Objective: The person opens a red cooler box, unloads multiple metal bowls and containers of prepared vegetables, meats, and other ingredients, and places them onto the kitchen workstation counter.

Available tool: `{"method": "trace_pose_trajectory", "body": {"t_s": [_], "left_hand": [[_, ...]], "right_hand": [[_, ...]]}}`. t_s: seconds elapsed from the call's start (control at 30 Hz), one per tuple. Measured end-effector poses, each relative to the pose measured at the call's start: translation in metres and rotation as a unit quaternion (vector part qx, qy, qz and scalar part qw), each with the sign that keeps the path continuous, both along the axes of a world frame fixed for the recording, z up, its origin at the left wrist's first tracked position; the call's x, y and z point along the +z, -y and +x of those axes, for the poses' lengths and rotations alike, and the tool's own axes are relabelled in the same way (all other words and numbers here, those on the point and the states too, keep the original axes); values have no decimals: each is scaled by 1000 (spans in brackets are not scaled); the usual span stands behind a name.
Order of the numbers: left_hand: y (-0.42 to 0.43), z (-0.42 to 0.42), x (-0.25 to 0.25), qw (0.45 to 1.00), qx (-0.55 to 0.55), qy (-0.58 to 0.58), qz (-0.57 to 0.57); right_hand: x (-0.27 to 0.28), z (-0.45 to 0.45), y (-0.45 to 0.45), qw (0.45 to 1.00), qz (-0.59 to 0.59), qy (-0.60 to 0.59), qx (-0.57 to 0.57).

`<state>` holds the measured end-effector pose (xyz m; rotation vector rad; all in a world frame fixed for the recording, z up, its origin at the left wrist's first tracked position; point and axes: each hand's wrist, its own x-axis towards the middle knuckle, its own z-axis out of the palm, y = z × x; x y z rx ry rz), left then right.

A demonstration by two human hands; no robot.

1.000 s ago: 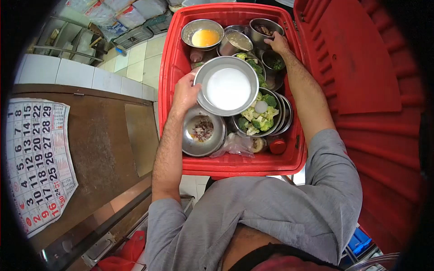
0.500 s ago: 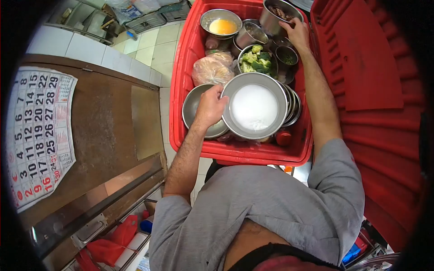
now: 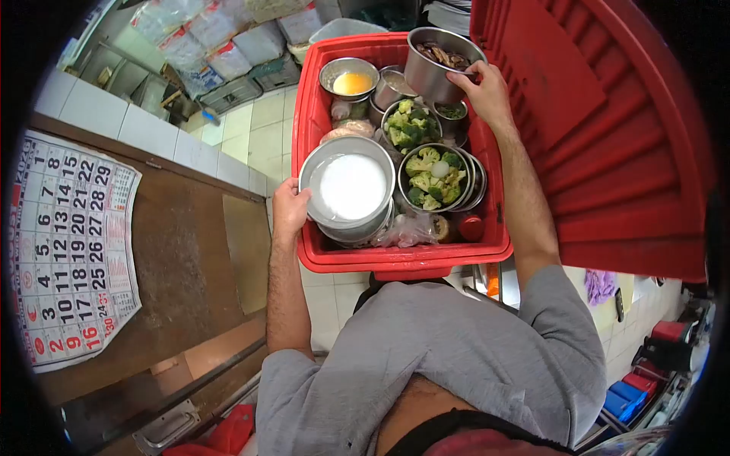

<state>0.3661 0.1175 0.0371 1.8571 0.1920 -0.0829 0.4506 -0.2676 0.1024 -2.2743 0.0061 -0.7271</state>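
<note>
My left hand [image 3: 290,208] grips the left rim of a metal bowl [image 3: 307,179] with a bright white content [image 3: 351,187]. The bowl is over other metal bowls at the left of a red cooler box [image 3: 307,91]. My right hand [image 3: 487,93] pinches the right rim of a deep metal pot [image 3: 426,80] holding dark brown pieces, at the back right of the box. Two bowls of broccoli [image 3: 411,125] [image 3: 435,178] lie between my hands. A small bowl with a yellow-orange content [image 3: 351,82] stands at the back left.
The red lid [image 3: 608,129] stands open at the right. A plastic bag [image 3: 408,230] and a red-capped jar [image 3: 470,226] lie at the box's front. Left are a brown door [image 3: 182,243] and a calendar [image 3: 80,243]. Wrapped packages [image 3: 228,45] are stacked behind.
My left hand has moved the bowl of white content leftwards, uncovering the front broccoli bowl. My right hand still grips the pot. The head view has shifted, showing more behind the box.
</note>
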Motion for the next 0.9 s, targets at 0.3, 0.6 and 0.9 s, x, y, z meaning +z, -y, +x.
{"method": "trace_pose_trajectory", "body": {"t_s": [0.3,0.6,0.9], "left_hand": [[73,62,8,995,-94,8,17],[201,142,-47,991,-84,32,95],[241,219,-115,920,-104,180,333]], "right_hand": [[54,-95,11,999,-1,34,-40],[66,-159,11,1000,6,16,2],[53,-205,19,989,113,-76,58]]}}
